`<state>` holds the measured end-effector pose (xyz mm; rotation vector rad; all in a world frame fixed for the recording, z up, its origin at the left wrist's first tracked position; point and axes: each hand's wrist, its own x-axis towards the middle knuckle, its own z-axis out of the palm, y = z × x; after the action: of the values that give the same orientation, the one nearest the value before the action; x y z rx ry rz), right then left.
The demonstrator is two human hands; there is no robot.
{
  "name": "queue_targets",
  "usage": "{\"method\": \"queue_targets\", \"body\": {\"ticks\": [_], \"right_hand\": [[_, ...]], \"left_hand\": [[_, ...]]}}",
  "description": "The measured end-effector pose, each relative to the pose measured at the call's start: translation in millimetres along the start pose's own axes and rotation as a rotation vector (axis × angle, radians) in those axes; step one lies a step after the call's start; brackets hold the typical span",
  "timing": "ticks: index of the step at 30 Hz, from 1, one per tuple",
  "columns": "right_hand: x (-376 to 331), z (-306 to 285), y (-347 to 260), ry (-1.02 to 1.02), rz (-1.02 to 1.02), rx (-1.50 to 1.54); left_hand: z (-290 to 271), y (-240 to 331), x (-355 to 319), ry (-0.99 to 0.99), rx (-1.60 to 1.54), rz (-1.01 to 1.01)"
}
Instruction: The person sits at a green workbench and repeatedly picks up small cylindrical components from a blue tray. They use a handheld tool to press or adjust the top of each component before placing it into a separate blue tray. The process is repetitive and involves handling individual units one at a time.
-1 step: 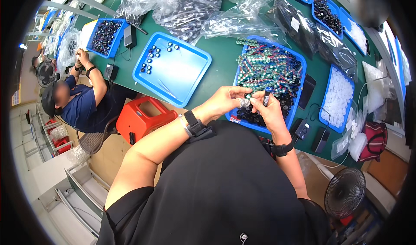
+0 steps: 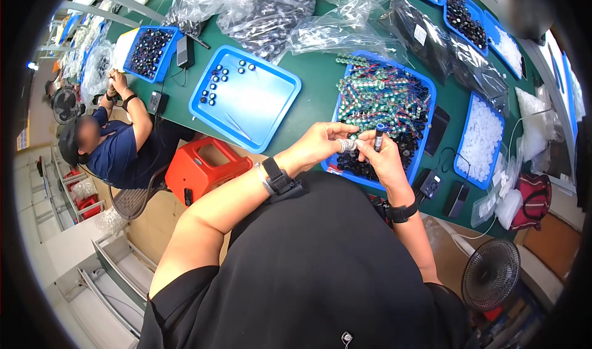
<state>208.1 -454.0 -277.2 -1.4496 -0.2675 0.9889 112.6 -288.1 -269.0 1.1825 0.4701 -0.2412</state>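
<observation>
My left hand (image 2: 314, 144) is closed in a pinch, with whitish wrapping around a fingertip. Between both hands' fingertips sits a small dark-green round piece (image 2: 353, 136), mostly covered by the fingers. A dark marker pen (image 2: 378, 138) with a blue end stands up out of my right hand (image 2: 385, 159), whose thumb and finger meet my left fingertips. Both hands are over the near edge of a blue tray (image 2: 430, 111). Inside it lie green round parts with red and dark wires (image 2: 382, 93), and loose black pieces (image 2: 357, 165) fill its near end.
Left of my hands is another blue tray (image 2: 271, 118) with several small dark round pieces. White parts (image 2: 478, 139) fill a tray at right, near a dark phone (image 2: 437, 130). Plastic bags (image 2: 345, 31) lie behind. A co-worker (image 2: 117, 142) sits at left beside a red stool (image 2: 203, 170).
My right fingertips have shifted very slightly against the small piece, and the pen has tipped a touch. Everything else looks the same.
</observation>
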Motion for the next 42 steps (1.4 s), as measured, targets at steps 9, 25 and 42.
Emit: {"method": "queue_targets", "body": {"ticks": [9, 25, 42], "right_hand": [[-1.6, 4.4, -3.7, -0.026, 0.08, -0.083], [11.1, 13.4, -4.9, 0.061, 0.155, -0.076], [8.6, -0.8, -0.3, 0.093, 0.138, -0.03]], "left_hand": [[-1.5, -19.7, 11.1, 0.078, 0.019, 0.027], [-36.0, -37.3, 24.3, 0.625, 0.283, 0.286], [-254.0, 11.4, -4.9, 1.176, 0.607, 0.023]]}}
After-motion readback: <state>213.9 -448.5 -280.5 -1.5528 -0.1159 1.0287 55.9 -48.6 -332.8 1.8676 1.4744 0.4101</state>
